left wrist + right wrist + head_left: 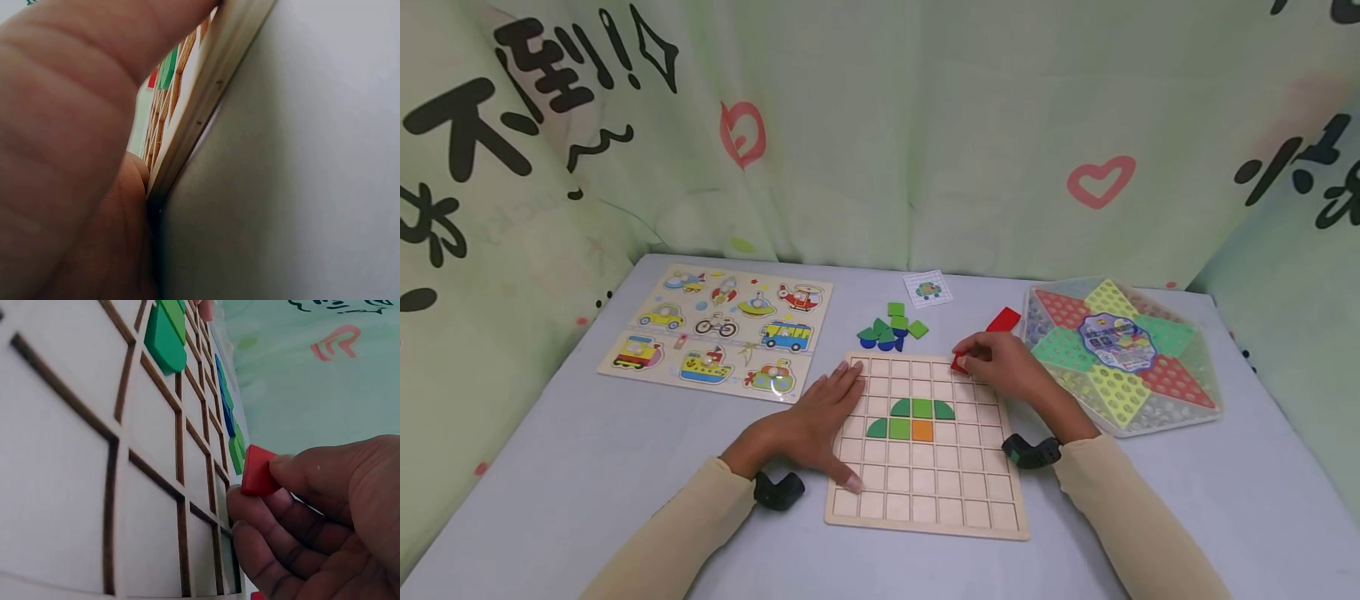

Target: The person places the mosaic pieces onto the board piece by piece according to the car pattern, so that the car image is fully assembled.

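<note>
A wooden grid board (913,504) lies on the table with green pieces and one orange square (922,431) set in two rows of its cells. My left hand (820,421) rests along the board's left edge, fingers extended and thumb spread over the lower left cells. Between thumb and fingers my right hand (1003,367) pinches a small red tile (256,472) at the board's top right edge; the fingers cover part of it. Just behind this hand lie more red pieces (1004,319). In the left wrist view the thumb (56,125) overlaps the board's side.
Beyond the board lie loose green tiles (897,309) and blue pieces (886,345), with a small picture card (928,289) behind them. A vehicle puzzle board (700,333) is at the left. At the right sits a hexagonal game box (1123,358). A curtain (880,150) hangs behind the table.
</note>
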A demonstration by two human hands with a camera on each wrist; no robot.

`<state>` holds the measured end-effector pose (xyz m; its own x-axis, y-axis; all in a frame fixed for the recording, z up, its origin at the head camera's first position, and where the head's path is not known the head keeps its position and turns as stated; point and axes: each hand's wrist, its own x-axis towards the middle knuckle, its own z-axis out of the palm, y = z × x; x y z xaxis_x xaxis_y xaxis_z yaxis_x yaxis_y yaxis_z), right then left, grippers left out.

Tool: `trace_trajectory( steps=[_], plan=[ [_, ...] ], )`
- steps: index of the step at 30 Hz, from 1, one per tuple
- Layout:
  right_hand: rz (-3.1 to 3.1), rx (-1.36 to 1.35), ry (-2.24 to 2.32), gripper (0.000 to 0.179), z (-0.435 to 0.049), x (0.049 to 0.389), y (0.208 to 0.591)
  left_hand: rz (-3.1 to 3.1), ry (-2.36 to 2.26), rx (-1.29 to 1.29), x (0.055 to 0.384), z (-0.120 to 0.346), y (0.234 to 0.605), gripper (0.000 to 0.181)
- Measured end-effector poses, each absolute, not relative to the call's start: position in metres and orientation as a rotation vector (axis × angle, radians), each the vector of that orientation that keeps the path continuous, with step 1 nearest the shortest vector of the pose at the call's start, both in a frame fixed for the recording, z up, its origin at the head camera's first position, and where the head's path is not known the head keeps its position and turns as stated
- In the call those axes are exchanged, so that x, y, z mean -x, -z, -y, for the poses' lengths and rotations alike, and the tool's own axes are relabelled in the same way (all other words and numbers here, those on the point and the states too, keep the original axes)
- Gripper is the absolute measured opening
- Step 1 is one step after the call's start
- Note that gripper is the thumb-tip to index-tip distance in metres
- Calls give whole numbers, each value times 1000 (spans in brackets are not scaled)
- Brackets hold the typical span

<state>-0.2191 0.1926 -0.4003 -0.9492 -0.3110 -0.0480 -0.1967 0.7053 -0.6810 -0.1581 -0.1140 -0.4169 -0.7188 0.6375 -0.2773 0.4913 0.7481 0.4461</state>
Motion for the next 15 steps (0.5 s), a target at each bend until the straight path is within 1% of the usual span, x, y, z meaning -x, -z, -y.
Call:
trace_trajectory(
  steps=[8, 15],
  plan=[
    [-2653, 497, 1061, 14, -184, 200, 392, -2533, -463, -858, 159, 114, 418, 132],
    [-2601, 520, 1036, 13, -185, 191, 395, -2531, -458, -851, 159, 114, 418, 132]
  ],
)
